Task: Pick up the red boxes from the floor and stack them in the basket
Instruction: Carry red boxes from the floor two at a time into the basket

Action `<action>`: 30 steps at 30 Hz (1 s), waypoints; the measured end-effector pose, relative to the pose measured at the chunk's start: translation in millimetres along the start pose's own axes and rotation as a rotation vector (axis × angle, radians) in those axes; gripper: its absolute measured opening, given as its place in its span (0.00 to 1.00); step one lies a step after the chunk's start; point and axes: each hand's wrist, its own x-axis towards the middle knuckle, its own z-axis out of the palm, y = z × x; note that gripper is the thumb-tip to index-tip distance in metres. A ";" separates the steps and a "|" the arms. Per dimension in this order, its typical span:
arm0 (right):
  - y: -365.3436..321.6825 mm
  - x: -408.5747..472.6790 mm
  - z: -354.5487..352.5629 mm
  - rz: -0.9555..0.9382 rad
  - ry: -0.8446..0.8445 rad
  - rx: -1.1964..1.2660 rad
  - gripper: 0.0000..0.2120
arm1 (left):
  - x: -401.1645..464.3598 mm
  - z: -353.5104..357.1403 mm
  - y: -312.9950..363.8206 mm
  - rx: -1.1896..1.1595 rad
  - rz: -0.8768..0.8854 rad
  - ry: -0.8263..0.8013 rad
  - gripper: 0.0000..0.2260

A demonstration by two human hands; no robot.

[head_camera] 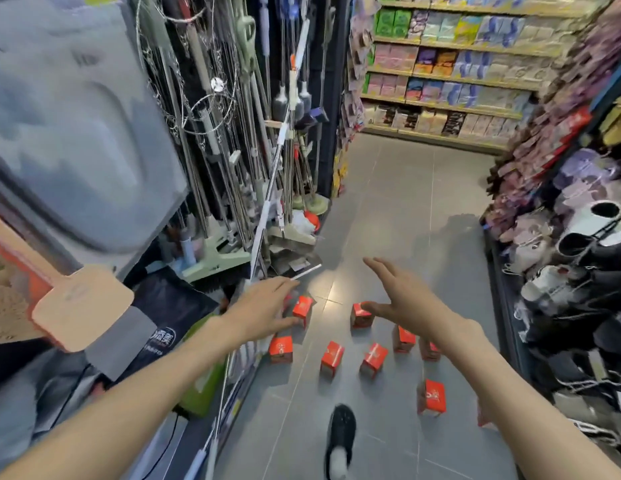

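Down on the grey floor (399, 202) of a shop aisle, red boxes (332, 358) stand scattered and apart, easy to take singly. Both hands reach out with fingers spread, each grip empty: left hand (264, 306), right hand (402, 299). No basket shows. Mops (233, 133) crowd the left, slippers (579, 237) the right, a shoe (342, 434) below.

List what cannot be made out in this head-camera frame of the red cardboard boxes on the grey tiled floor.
- Basket: none visible in the head view, so its place is unknown.
- Red cardboard box under the right hand: the forearm covers most of it.
- Red box at lower right: the right arm hides most of it.
- Print on the boxes: too blurred to read.
- Left hand: whether it touches the nearest box is unclear.
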 end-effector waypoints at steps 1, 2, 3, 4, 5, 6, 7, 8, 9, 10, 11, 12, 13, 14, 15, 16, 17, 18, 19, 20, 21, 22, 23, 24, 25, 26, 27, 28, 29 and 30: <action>15.0 23.0 6.1 -0.005 -0.010 0.004 0.41 | 21.4 9.5 -11.8 -0.002 -0.013 -0.005 0.37; 30.8 46.7 13.4 -0.020 -0.022 0.006 0.41 | 41.4 20.2 -23.0 -0.007 -0.030 -0.008 0.36; 46.8 71.0 21.3 -0.043 -0.031 0.005 0.41 | 60.7 33.2 -34.2 -0.018 -0.051 -0.013 0.36; 63.1 95.5 30.0 -0.072 -0.037 0.000 0.41 | 79.7 48.0 -45.5 -0.032 -0.070 -0.009 0.36; 80.0 120.2 39.2 -0.105 -0.045 -0.008 0.41 | 98.9 63.1 -56.6 -0.054 -0.090 -0.007 0.35; 96.7 144.3 49.0 -0.130 -0.056 -0.015 0.41 | 118.6 79.0 -68.2 -0.080 -0.112 -0.019 0.35; 112.6 166.9 59.2 -0.153 -0.070 -0.027 0.41 | 136.7 93.1 -78.8 -0.109 -0.131 -0.026 0.36; 127.2 189.4 69.4 -0.181 -0.088 -0.042 0.41 | 155.1 107.0 -89.7 -0.133 -0.149 -0.024 0.36; 140.6 210.7 81.7 -0.208 -0.111 -0.056 0.42 | 171.5 121.0 -100.2 -0.145 -0.168 -0.013 0.37; 153.5 231.2 96.0 -0.232 -0.131 -0.063 0.43 | 188.2 136.4 -112.0 -0.146 -0.176 -0.004 0.38; 165.6 250.2 112.0 -0.248 -0.151 -0.058 0.44 | 204.0 152.6 -124.0 -0.152 -0.175 -0.004 0.39; 176.6 267.7 130.8 -0.261 -0.173 -0.051 0.45 | 217.4 171.5 -137.6 -0.168 -0.181 -0.011 0.40; 186.2 284.6 151.4 -0.276 -0.194 -0.047 0.46 | 229.4 193.1 -152.9 -0.184 -0.199 -0.013 0.40; 195.7 299.6 175.4 -0.285 -0.221 -0.037 0.46 | 239.2 218.1 -170.1 -0.195 -0.223 -0.020 0.41; 205.2 311.8 201.5 -0.290 -0.240 -0.021 0.46 | 246.3 244.9 -186.7 -0.209 -0.239 -0.045 0.42; 214.7 322.7 229.0 -0.299 -0.252 -0.008 0.46 | 251.6 272.4 -201.6 -0.222 -0.254 -0.073 0.42; 223.0 332.6 258.4 -0.306 -0.262 0.000 0.47 | 255.0 301.7 -216.4 -0.229 -0.267 -0.090 0.43; 229.8 340.3 288.7 -0.310 -0.284 0.018 0.47 | 255.3 332.7 -230.9 -0.237 -0.287 -0.117 0.43; 235.2 346.5 319.6 -0.313 -0.306 0.029 0.47 | 254.8 362.1 -243.7 -0.243 -0.306 -0.153 0.44; 241.6 351.9 350.2 -0.323 -0.317 0.034 0.47 | 254.2 392.5 -256.5 -0.248 -0.319 -0.178 0.46; 250.6 356.8 390.1 -0.332 -0.322 0.042 0.47 | 252.4 433.4 -271.6 -0.251 -0.322 -0.199 0.47; 256.8 358.9 419.6 -0.334 -0.345 0.058 0.48 | 249.5 466.5 -284.0 -0.255 -0.324 -0.232 0.48; 259.7 357.6 436.5 -0.340 -0.368 0.071 0.48 | 245.7 486.5 -291.0 -0.257 -0.316 -0.264 0.49; 267.5 355.4 466.4 -0.341 -0.379 0.084 0.48 | 240.7 518.2 -300.3 -0.250 -0.323 -0.298 0.50; 277.0 353.6 498.1 -0.340 -0.376 0.098 0.48 | 236.0 554.0 -311.4 -0.233 -0.331 -0.321 0.51; 285.0 352.3 527.0 -0.341 -0.384 0.104 0.49 | 233.2 587.4 -321.5 -0.218 -0.342 -0.338 0.52; 293.1 349.3 556.0 -0.345 -0.409 0.104 0.50 | 229.9 619.8 -330.7 -0.200 -0.355 -0.362 0.53; 301.4 345.1 583.5 -0.342 -0.432 0.111 0.51 | 226.8 649.3 -338.9 -0.169 -0.363 -0.390 0.53; 309.2 340.1 608.5 -0.334 -0.449 0.121 0.52 | 225.5 675.2 -346.2 -0.112 -0.366 -0.418 0.54; 316.7 335.5 630.2 -0.326 -0.455 0.129 0.53 | 224.0 701.4 -354.1 -0.044 -0.371 -0.449 0.54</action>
